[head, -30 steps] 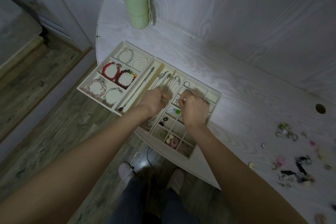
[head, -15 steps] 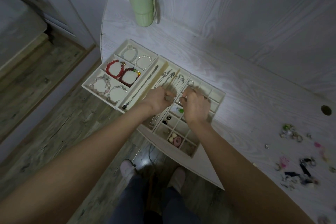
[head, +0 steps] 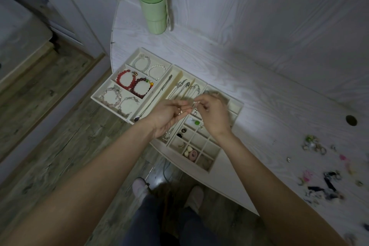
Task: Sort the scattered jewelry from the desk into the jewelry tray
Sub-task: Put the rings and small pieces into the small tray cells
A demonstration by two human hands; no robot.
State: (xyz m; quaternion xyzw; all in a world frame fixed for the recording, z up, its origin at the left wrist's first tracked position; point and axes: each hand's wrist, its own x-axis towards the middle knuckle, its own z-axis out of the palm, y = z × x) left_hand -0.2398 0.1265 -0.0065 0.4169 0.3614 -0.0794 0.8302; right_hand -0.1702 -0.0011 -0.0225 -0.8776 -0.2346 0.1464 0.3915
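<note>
Cream-coloured jewelry tray (head: 237, 106) at the desk's (head: 269, 90) rounded front edge, its bracelet section overhanging the floor. Left hand (head: 167, 115) palm-up above the necklace slots, fingers loosely curled, something small and pale glinting at the fingertips (head: 180, 111) — too small to name. Right hand (head: 213, 114) just beside it over the small square cells, thumb and forefinger pinched together on a fine metallic piece (head: 194, 104), blurred; whether one item spans both hands cannot be told.

Risks, as judged: a tiny piece slipping from the pinch and landing in a wrong cell or over the desk edge onto the wooden floor (head: 60, 126); a thin chain snagging the necklaces (head: 179, 90) already laid in the long slots; a nudge tipping the overhanging tray.

Surroundings: red bead bracelets (head: 127, 81) in a left compartment, green stone (head: 197, 122) and pink ring-shaped piece (head: 193, 154) in small cells, green tumbler (head: 154, 12) well apart in the corner. Scattered jewelry (head: 319, 166) unsorted far right — reachable, nothing between it and the tray
</note>
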